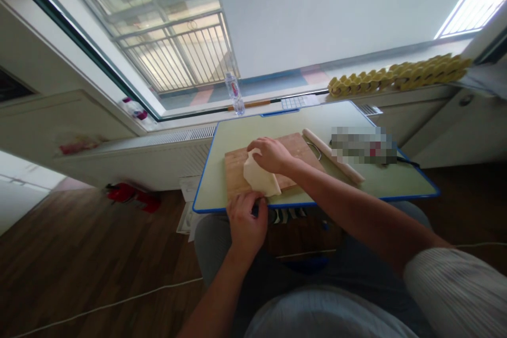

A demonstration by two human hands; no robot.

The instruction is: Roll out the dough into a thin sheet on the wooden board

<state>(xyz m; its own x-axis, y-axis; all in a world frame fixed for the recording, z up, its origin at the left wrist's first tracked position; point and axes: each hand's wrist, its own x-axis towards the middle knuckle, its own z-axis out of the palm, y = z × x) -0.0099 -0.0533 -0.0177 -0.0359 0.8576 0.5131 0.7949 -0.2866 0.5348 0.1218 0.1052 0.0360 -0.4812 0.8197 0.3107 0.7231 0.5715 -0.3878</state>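
Observation:
A flat, pale sheet of dough (259, 175) lies on a wooden cutting board (233, 170), its near edge reaching the board's front. At its far edge, my right hand (271, 154) has curled fingers and thumb closed on the dough. My left hand (246, 217) is at the near edge, fingers bent and thumb drawn in, with the fingertips against the dough; part of that grip is hidden. Right of the board, a wooden rolling pin (335, 157) lies slantwise on the blue-edged folding table (209, 185).
A blurred-out item (363, 144) lies at the table's right. On the windowsill behind stand a plastic bottle (235, 95) and a row of yellow egg cartons (400, 76). A red fire extinguisher (132, 194) is on the floor at left, and a pale cable (119, 303) crosses the floor.

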